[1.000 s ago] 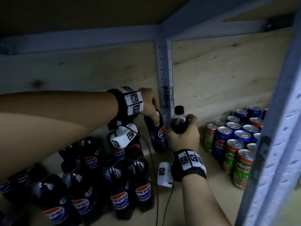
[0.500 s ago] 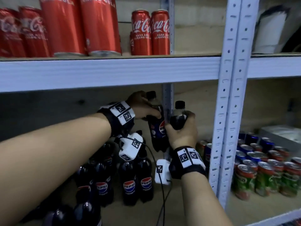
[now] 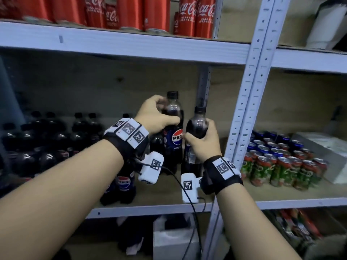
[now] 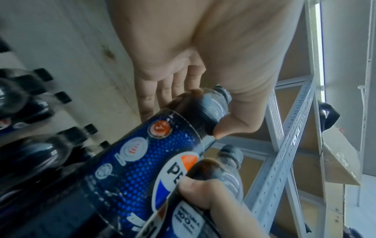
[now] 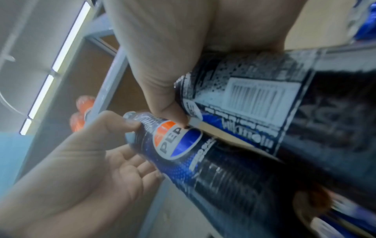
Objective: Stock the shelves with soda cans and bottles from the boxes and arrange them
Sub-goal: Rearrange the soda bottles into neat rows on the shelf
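- The left hand (image 3: 156, 117) has its grip curled round the shoulder of a Pepsi bottle (image 3: 173, 132), thumb in front and fingers behind. The logo faces out.
- The right hand (image 3: 201, 141) has its grip wrapped round the upper body of a second bottle (image 3: 197, 128), whose barcode side is turned toward the wrist.
- Both bottles are upright, just beside each other, at the right end of the middle shelf (image 3: 169, 201) next to the rear post (image 3: 204, 85). Whether their bases rest on the board yet I cannot tell; the wrist cameras hide them.
- To the left on the same shelf stands a block of dark bottles (image 3: 56, 139), several rows deep, so much of that bay looks filled. Bare board remains near the front edge, around the two held bottles.
- In the right bay, past the front upright (image 3: 249, 91), green cans (image 3: 277, 169) and blue cans (image 3: 266, 141) stand packed in rows.
- The shelf above carries red cans (image 3: 195, 17).
- Judging from this, stocking is well along. Still to do: set these two down, turn the second one logo forward, and fetch more if any remain. No box is clearly in view.
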